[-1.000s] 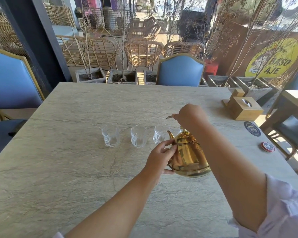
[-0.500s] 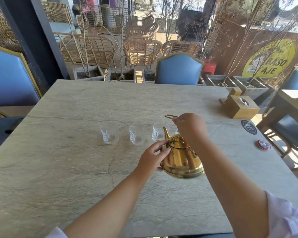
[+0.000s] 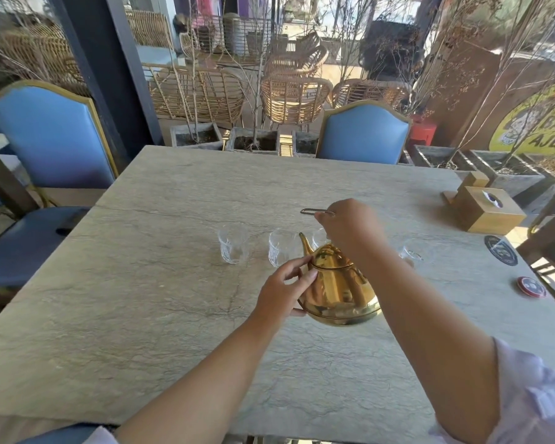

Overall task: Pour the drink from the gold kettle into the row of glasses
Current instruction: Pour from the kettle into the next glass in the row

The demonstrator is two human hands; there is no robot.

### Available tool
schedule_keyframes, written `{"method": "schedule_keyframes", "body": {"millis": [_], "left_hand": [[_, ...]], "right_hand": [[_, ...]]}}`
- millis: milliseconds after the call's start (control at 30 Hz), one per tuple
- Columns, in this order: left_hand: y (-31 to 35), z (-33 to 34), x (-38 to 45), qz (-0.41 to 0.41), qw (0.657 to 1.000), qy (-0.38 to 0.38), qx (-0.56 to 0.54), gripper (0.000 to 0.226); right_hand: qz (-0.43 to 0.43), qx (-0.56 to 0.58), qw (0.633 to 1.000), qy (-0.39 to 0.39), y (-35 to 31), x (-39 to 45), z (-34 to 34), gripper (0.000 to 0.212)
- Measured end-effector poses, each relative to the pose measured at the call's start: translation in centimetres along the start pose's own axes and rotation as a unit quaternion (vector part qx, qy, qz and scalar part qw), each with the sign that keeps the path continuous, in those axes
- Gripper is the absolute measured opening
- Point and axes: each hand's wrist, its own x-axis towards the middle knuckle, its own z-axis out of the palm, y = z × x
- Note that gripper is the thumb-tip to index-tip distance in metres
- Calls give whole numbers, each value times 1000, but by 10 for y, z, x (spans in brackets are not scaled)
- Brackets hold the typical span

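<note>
A gold kettle (image 3: 338, 290) hangs just above the stone table (image 3: 173, 283), its spout pointing away toward the glasses. My right hand (image 3: 350, 225) grips the kettle's wire handle from above. My left hand (image 3: 285, 288) rests its fingers on the kettle's left side, near the lid. A row of clear glasses stands behind: the leftmost glass (image 3: 233, 246), a second glass (image 3: 282, 248), a third glass (image 3: 319, 237) partly hidden by the spout and my right hand, and a glass (image 3: 414, 251) right of my forearm. All look empty.
A wooden tissue box (image 3: 487, 213) sits at the table's right edge, with a dark round coaster (image 3: 500, 250) and a red round coaster (image 3: 531, 286) nearer me. Blue chairs stand at the far side (image 3: 364, 136) and on the left (image 3: 52, 139).
The kettle has shifted slightly left and toward me, with both hands staying on it. The camera view has swung so the table sits lower and farther right in the frame.
</note>
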Motion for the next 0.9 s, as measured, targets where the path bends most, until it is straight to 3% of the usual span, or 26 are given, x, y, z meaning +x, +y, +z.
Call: {"method": "schedule_keyframes", "body": {"millis": [267, 700, 900], "left_hand": [[7, -4, -4, -39, 998, 18, -39, 18], [6, 0, -5, -53, 997, 23, -52, 29], [4, 1, -7, -53, 997, 27, -57, 21]], "right_hand": [[2, -98, 994, -57, -26, 24, 6, 44], [1, -130, 990, -60, -31, 27, 5, 52], [-3, -142, 988, -61, -31, 26, 4, 53]]}}
